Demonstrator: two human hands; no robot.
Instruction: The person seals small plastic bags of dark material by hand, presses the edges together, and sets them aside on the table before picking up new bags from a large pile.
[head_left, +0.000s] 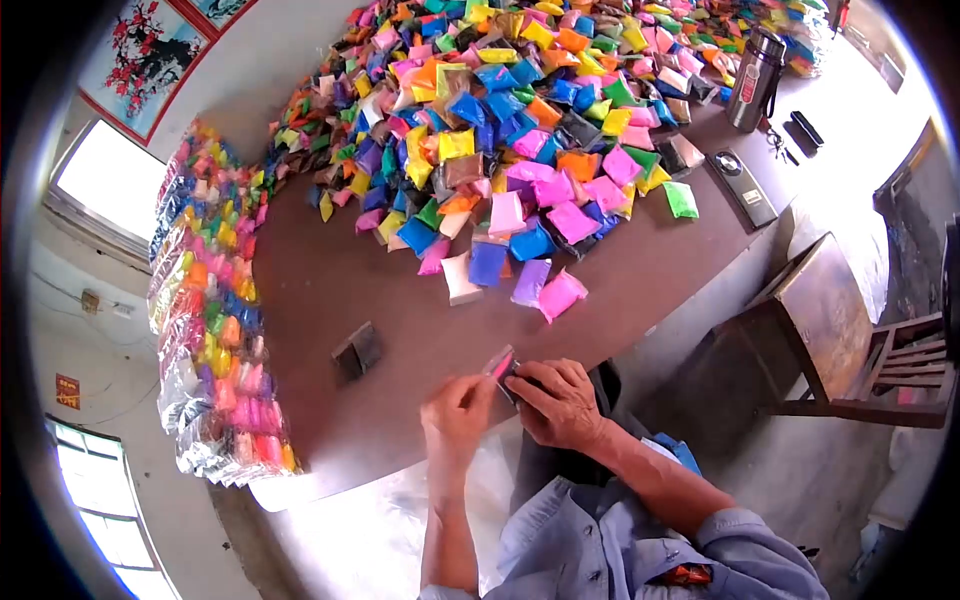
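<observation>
Over the table's front edge, my left hand (457, 418) and my right hand (563, 402) come together with fingers pinched on a small clear packet (499, 362). Something pink shows inside it, and a dark part sits by my right fingertips; my fingers hide much of both. Just beyond my hands lies a bright pink packet (562, 294), with a purple packet (531, 282) and a white packet (460, 278) beside it. To the left of my hands, a dark block-like thing (356, 350) rests on the brown table (310, 290).
A big heap of coloured packets (500, 110) covers the table's far side. Clear bags filled with coloured packets (215, 340) line the left edge. At the right are a thermos (757, 80), a flat dark box (742, 187), keys (780, 145) and a wooden chair (830, 310).
</observation>
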